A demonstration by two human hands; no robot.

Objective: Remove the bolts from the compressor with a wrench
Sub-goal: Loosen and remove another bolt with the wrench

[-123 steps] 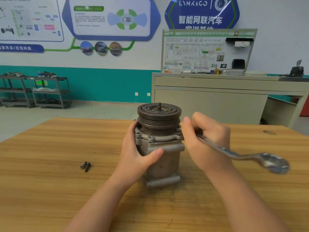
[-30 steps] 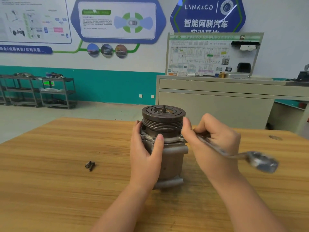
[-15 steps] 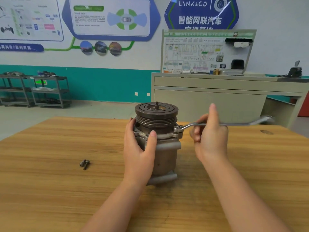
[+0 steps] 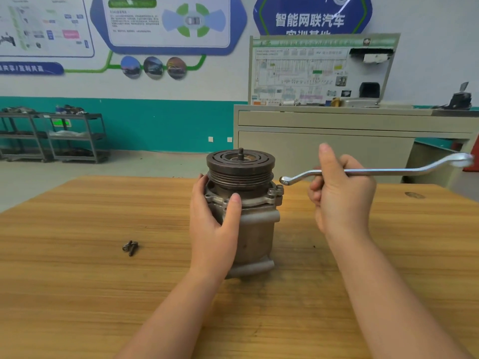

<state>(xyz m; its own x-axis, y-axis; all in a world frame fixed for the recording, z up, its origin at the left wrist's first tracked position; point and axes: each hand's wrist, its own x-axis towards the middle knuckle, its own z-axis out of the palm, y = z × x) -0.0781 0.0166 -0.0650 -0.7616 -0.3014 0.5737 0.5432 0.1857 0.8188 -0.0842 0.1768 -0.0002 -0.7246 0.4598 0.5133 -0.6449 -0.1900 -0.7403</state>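
A grey metal compressor [image 4: 255, 230] stands upright on the wooden table [image 4: 77, 281], its dark grooved pulley on top. My left hand [image 4: 213, 224] grips its left side, thumb on the flange. My right hand [image 4: 342, 195] holds a long silver ring wrench [image 4: 388, 171] level, to the right of the compressor. The wrench's near ring end hovers just above a bolt [image 4: 279, 188] that stands raised on the flange's right lug. Two removed bolts [image 4: 130, 247] lie on the table to the left.
A beige cabinet [image 4: 337, 136] with a diagram board stands behind the table. Metal shelving carts [image 4: 51, 136] line the teal wall at the left. A dark knot [image 4: 414, 195] marks the table at the right.
My right hand swung the wrench from low at the right up onto the flange's right bolt. Now the ring end has lifted just off that bolt.
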